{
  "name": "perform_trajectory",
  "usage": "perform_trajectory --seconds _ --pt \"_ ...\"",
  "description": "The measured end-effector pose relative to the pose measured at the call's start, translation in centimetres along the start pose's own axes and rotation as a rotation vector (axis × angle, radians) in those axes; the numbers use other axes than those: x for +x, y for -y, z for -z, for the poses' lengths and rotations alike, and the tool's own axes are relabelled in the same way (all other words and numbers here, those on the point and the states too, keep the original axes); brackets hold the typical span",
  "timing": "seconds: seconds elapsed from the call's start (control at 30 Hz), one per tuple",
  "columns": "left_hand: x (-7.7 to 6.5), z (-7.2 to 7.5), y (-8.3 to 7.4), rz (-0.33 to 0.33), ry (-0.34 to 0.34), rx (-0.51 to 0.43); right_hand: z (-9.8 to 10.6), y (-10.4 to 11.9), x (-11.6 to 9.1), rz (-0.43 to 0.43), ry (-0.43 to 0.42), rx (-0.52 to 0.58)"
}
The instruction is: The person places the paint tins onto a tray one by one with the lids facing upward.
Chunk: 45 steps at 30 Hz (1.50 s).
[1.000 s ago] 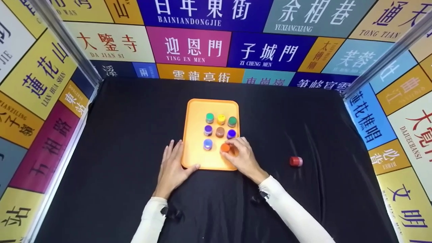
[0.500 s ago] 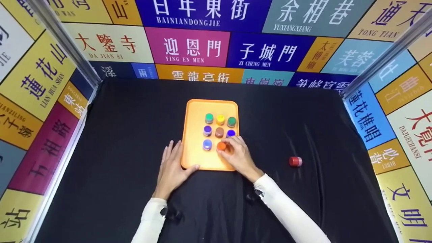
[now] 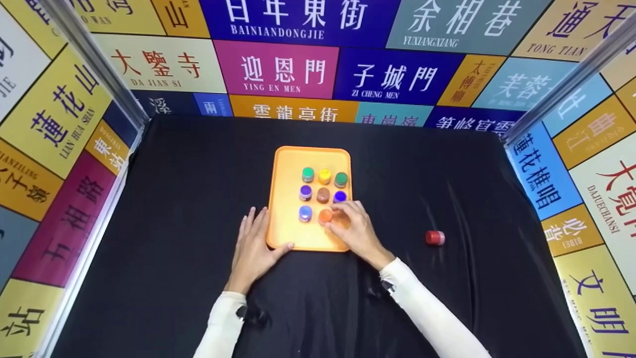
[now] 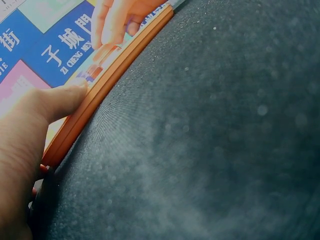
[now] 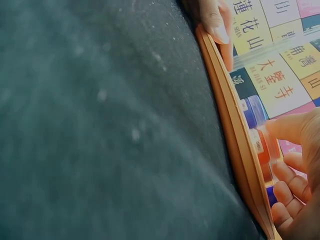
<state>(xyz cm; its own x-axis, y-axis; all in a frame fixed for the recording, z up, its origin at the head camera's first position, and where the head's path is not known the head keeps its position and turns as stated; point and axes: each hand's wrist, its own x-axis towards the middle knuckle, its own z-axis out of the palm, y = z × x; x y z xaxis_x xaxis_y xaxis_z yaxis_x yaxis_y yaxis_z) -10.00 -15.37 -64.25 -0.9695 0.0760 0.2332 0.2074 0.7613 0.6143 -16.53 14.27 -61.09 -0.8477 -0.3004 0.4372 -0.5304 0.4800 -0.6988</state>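
An orange tray (image 3: 288, 233) bears small coloured paint jars standing in rows. My left hand (image 3: 256, 248) rests at its near left corner, fingers straight along the side, thumb (image 4: 70, 97) over the front rim. Beside the orange jar (image 3: 325, 216) in the nearest row is my right hand (image 3: 358, 231), thumb and forefinger spread apart. In the right wrist view that thumb (image 5: 287, 127) is right at the orange jar (image 5: 265, 150), the other fingers loosely bent. A light blue jar (image 3: 305, 214) stands left of it; a brown jar (image 3: 323, 195) and a blue jar (image 3: 340, 197) stand behind.
A red jar (image 3: 435, 237) lies on its side on the black cloth (image 3: 422, 298), right of the tray. Green (image 3: 308, 174), yellow (image 3: 324, 176) and dark green (image 3: 341, 179) jars form the far row. Panels with printed characters (image 3: 278, 69) enclose the table.
The orange jar moved slightly left with my right hand, then stayed put while the hand drew back a little to the right and its fingers loosened. My left hand has kept its place.
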Motion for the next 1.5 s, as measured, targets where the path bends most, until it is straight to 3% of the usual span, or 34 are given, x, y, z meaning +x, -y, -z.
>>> perform_trajectory --seconds 1.17,1.5 --pt "-0.2 0.0 -0.1 -0.009 -0.010 -0.016 10.7 -4.4 -3.7 -0.023 -0.155 -0.115" --pt "-0.2 0.0 0.0 -0.016 -0.010 -0.013 12.7 -5.4 -5.3 -0.096 -0.187 -0.165"
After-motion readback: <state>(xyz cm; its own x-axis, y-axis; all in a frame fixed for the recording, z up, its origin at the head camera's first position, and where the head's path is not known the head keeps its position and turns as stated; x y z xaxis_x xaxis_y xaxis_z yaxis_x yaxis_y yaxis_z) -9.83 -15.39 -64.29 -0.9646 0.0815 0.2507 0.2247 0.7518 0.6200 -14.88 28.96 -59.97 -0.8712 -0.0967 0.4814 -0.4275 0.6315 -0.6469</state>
